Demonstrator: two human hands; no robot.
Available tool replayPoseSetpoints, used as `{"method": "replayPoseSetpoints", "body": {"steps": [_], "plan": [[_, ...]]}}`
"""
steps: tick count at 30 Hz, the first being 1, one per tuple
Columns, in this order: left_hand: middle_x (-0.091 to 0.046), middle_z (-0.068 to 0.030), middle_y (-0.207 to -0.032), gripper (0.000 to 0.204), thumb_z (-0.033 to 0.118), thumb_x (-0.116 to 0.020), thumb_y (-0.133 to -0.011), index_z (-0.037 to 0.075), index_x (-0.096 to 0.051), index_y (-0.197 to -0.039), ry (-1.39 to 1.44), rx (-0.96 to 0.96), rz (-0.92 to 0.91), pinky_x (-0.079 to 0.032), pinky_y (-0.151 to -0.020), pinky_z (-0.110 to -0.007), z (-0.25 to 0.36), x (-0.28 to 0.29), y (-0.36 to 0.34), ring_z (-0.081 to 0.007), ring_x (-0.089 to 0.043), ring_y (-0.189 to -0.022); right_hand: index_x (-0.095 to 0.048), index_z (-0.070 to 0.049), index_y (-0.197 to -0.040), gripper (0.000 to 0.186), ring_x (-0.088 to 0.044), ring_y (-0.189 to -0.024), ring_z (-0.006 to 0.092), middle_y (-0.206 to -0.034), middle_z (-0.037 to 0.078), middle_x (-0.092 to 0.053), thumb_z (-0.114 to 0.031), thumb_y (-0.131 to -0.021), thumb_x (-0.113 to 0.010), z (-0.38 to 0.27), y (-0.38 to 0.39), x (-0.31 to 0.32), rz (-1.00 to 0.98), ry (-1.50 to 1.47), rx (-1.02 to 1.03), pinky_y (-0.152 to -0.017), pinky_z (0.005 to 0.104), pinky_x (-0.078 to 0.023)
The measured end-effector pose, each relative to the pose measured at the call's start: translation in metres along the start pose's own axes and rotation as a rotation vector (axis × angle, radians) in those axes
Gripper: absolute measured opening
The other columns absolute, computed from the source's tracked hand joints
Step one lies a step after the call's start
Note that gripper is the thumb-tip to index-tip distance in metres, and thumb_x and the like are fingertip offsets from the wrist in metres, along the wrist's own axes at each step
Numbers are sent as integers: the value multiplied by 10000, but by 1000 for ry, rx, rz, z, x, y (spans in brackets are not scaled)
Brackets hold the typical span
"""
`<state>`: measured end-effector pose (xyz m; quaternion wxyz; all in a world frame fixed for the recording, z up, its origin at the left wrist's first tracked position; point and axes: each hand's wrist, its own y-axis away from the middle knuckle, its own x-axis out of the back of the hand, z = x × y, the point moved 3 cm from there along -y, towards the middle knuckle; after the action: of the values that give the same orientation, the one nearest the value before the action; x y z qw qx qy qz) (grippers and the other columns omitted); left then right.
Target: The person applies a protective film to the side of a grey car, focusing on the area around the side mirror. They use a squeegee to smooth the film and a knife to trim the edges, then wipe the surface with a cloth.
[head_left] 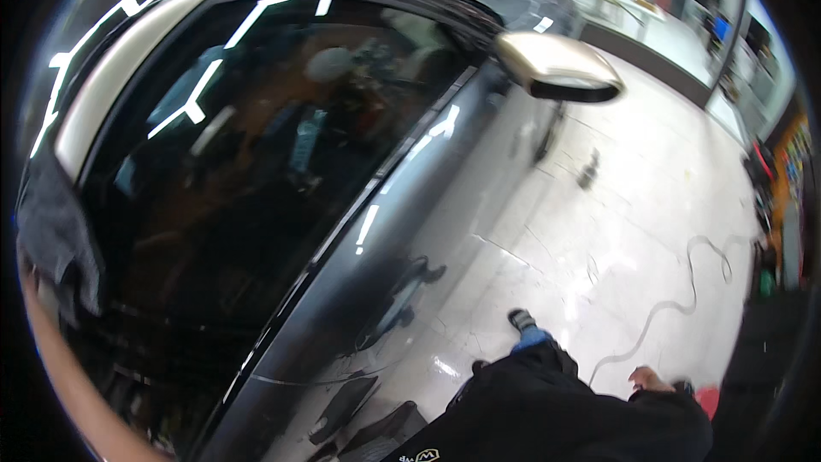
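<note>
Seemingly mid-wipe, with how much is done or left unclear, the person has a dark grey cloth [58,227] at the side window's [256,145] rear edge, the left hand [36,281] behind it, grip indiscernible, the right hand [652,379] hanging half-open, apparently empty.

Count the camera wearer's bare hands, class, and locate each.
2. The left hand is at the far left edge, by the dark grey cloth, partly hidden; the right hand is at lower right, beside the black clothing.

Bright | white strip reflections on car window [256,231] | floor [547,239] glare | bent edges, black corners | slightly soft
</note>
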<state>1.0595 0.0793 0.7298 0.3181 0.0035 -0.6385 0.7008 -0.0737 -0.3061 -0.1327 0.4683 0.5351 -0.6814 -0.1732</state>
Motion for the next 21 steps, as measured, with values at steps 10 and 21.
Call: {"method": "replayPoseSetpoints", "body": {"steps": [10,21], "plan": [[-658,-95,-1144,341,191,-455,-871,107,-678,-1115,552,90,-280,-474,-885,-393,62,10,346,-270,-614,-1050,-545,-61,-1108,282,-640,-792,392,-943,210,-611,-198,-868,-604,-132,81,-93,75,-956,-715,-654,578,-548],[-668,-97,-1096,321,160,-458,-887,72,-664,-1117,590,501,-433,-493,-846,-365,37,96,507,-238,-628,-995,-534,-73,-1026,187,-618,-725,335,-891,167,-591,-204,-892,-540,-139,-12,0,158,-912,-671,-645,543,-531]]}}
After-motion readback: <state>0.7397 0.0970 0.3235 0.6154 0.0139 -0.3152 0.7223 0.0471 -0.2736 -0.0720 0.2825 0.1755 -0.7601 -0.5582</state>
